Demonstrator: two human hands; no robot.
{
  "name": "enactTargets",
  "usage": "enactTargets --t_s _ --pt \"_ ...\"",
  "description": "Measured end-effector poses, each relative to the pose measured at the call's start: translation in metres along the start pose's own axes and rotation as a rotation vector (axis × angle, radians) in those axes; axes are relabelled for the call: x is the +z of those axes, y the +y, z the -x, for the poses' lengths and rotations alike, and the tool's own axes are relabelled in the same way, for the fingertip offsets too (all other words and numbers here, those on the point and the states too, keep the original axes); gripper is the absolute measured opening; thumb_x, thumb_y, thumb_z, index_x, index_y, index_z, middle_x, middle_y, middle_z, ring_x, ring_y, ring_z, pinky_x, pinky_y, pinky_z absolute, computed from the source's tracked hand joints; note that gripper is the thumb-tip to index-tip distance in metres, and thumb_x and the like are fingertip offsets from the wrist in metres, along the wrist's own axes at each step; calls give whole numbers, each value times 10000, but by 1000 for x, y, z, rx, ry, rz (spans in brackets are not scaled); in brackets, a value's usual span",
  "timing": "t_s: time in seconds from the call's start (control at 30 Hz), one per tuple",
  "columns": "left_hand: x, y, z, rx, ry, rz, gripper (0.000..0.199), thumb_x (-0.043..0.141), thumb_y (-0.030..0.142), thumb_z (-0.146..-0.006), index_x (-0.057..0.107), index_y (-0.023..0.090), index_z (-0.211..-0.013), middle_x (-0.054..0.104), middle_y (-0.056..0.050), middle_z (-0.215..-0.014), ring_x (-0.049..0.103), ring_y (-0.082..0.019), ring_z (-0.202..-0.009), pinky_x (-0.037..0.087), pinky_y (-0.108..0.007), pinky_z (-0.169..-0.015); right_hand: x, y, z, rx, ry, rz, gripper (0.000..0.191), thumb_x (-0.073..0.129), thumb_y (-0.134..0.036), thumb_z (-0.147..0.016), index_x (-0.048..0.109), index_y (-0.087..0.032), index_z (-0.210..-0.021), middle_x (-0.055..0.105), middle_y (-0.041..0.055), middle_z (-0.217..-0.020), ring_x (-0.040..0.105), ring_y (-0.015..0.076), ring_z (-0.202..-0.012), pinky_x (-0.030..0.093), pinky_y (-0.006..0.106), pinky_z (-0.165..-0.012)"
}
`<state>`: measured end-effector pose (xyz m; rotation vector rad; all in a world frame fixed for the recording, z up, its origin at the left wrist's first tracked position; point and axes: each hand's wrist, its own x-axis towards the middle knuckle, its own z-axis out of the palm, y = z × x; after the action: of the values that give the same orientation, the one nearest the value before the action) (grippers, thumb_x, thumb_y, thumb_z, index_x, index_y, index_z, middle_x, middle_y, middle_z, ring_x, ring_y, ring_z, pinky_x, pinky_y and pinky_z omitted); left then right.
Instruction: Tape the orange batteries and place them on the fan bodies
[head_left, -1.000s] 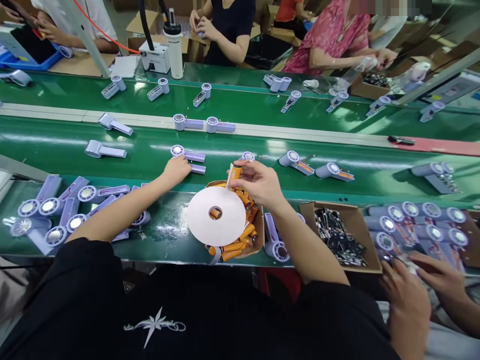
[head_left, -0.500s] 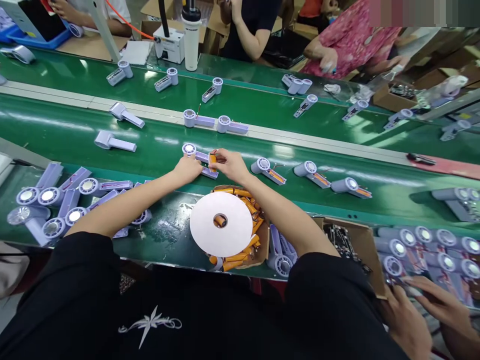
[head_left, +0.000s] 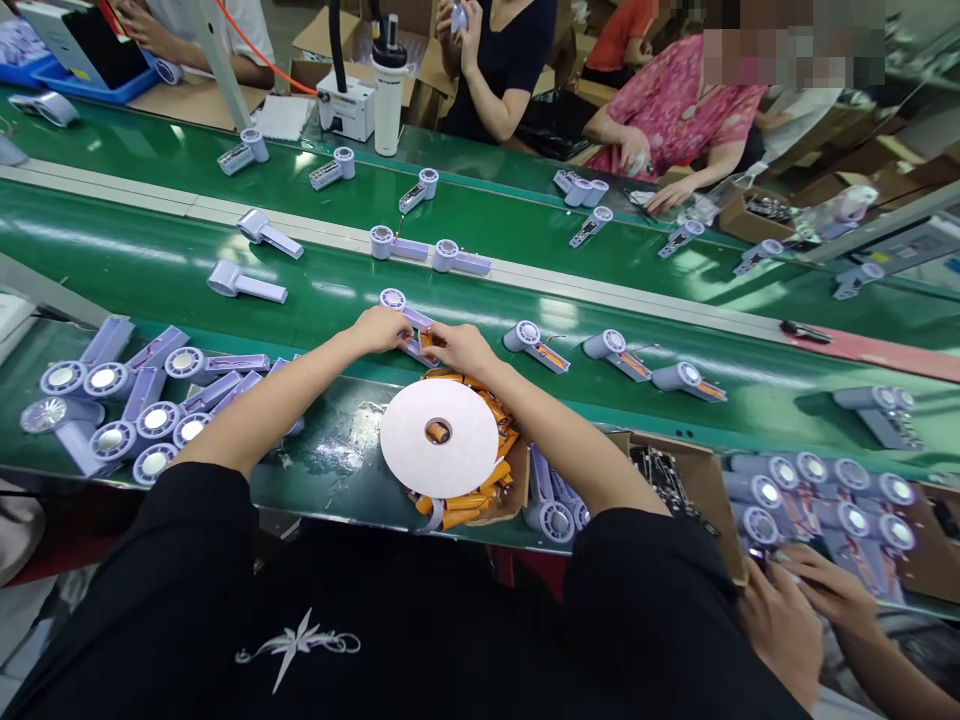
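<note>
My right hand (head_left: 461, 348) pinches an orange-wrapped battery (head_left: 427, 341) by its end, over the open handle of a lavender handheld-fan housing. My left hand (head_left: 381, 330) is closed at that handle, its fingertips close to the battery; the hand covers much of the housing. Just behind the hands lies another fan housing (head_left: 392, 299), its round head showing. In front of me a white paper disc (head_left: 405, 440) with a centre hole rests on a carton of orange batteries (head_left: 499, 480).
Several fan housings (head_left: 157, 420) are heaped at left. Fans with batteries fitted (head_left: 611, 350) lie on the green belt (head_left: 322, 300) to the right. A carton of small parts (head_left: 716, 485) stands near a co-worker's hands (head_left: 787, 600). Other people sit across the line.
The right hand has brought the battery down to the handle, and the battery is now more tilted and hidden. The left hand's fingers have moved closer to it. The view has shifted slightly.
</note>
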<state>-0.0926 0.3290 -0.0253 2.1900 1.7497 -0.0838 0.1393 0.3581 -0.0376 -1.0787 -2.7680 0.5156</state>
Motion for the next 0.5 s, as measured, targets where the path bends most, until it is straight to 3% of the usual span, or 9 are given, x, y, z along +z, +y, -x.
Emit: enactTargets --t_s 0.13,0.27,0.5 --pt "6 5 -5 -46 78 75 235 718 419 -990 842 287 -1140 840 -59 -1144 743 -284 -1136 504 -309 -931 -8 -8 -1 -4 -168 289 347 659 -394 -1093 739 -208 -1375 859 156 -1186 802 325 -1070 498 331 -839" --pt "16 14 -6 -116 167 131 310 583 401 -1084 769 248 -1278 811 -117 -1274 734 -299 -1181 508 -330 -941 -11 -12 -7 -4 -240 325 415 673 -394 -1081 723 -230 -1459 848 168 -1229 799 340 -1084 491 342 -829" --pt "20 27 -1 -156 213 148 275 573 351 -1082 751 243 -1263 803 -148 -1268 733 -325 -1174 517 -358 -921 -18 -25 -13 -30 -298 343 395 608 -427 -1111 764 -309 -1454 835 128 -1311 783 312 -1166 519 334 -915"
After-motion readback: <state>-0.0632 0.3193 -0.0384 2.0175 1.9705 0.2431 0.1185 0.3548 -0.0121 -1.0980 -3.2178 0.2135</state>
